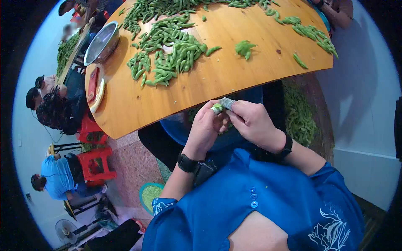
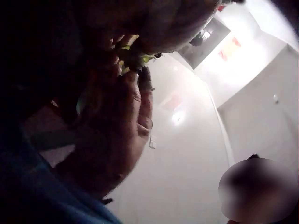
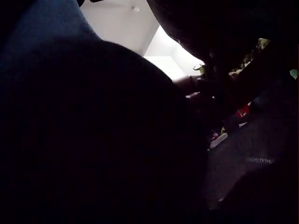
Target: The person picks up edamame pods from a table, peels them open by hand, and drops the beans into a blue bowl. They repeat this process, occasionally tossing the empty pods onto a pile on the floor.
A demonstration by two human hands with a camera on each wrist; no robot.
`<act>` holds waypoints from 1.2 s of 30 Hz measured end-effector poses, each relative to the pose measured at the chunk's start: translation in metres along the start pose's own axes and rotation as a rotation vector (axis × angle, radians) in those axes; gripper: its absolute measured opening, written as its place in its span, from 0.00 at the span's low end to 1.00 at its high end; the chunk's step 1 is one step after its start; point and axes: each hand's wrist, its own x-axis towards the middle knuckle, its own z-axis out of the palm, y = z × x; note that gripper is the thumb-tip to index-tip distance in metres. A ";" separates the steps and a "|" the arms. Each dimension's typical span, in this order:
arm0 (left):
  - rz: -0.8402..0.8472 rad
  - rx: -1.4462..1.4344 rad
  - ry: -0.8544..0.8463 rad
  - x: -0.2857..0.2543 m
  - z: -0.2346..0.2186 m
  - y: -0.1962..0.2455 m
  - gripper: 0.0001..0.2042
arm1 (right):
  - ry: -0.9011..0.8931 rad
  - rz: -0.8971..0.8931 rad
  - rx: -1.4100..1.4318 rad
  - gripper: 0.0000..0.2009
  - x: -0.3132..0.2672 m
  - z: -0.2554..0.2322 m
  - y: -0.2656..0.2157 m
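Observation:
In the head view both hands meet just off the table's near edge, above a blue tub [image 1: 171, 129]. Between the left thumb and fingers, my left hand [image 1: 203, 127] pinches a green soybean pod [image 1: 217, 107]. The right hand [image 1: 255, 121] has its thumb and forefinger on the pod's end. A greyish wrap [image 1: 227, 103] covers a right fingertip, and a pale wrap shows on a left finger. Green bits of pod [image 2: 125, 67] appear among dark fingers in the left wrist view. The right wrist view is mostly dark.
A wooden table [image 1: 167, 104] carries a heap of pods [image 1: 180, 50], a small pile [image 1: 245, 49], a metal strainer [image 1: 101, 43] and a red object [image 1: 93, 83]. Plant waste [image 1: 299, 113] lies on the floor at right. Other people sit at left near red stools [image 1: 94, 163].

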 end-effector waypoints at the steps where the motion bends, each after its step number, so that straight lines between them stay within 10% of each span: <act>1: 0.015 0.038 0.009 0.000 -0.001 -0.001 0.11 | -0.012 -0.012 -0.016 0.03 -0.001 0.000 0.002; 12: 0.044 0.055 0.073 -0.010 0.002 -0.002 0.13 | -0.038 0.084 0.157 0.10 0.001 0.009 0.005; 17: 0.196 0.586 0.083 -0.027 -0.005 -0.018 0.13 | -0.137 0.222 0.209 0.09 -0.010 0.001 -0.010; 25: -0.017 0.406 0.192 -0.025 -0.034 -0.035 0.15 | -0.046 0.393 0.411 0.11 -0.017 -0.008 -0.003; 27: 0.033 1.091 0.192 -0.019 -0.051 -0.042 0.16 | 0.047 0.366 0.486 0.12 -0.016 -0.023 -0.003; 33: -0.042 1.612 0.235 -0.006 -0.101 -0.064 0.12 | 0.321 0.469 0.366 0.13 -0.021 -0.089 0.007; 36: 0.427 1.726 0.138 -0.014 -0.065 -0.033 0.06 | 0.455 0.535 0.241 0.13 -0.035 -0.122 0.023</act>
